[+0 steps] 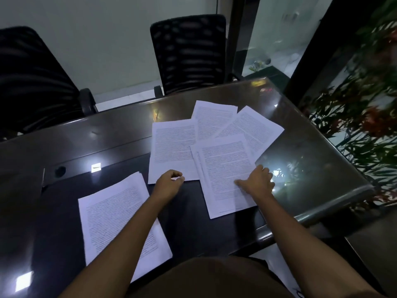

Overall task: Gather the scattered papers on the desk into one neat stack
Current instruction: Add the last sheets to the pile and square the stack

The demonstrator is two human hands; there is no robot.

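Printed white sheets lie spread over a dark glossy desk (64, 138). A thin pile of papers (111, 214) rests at the near left, partly under my left forearm. A single sheet (171, 147) lies in the middle, and my left hand (168, 183) pinches its near edge. Two more sheets fan out behind, one at the far middle (212, 119) and one tilted to the right (255, 127). A small pile (225, 173) lies at the right; my right hand (257, 181) grips its right edge, thumb on top.
Two black mesh office chairs (189, 52) (32, 80) stand behind the desk's far edge. The desk's rounded right corner (365, 188) is close to my right hand. A plant with red flowers (365, 117) grows beyond glass on the right. A round cable hole (60, 171) sits at the left.
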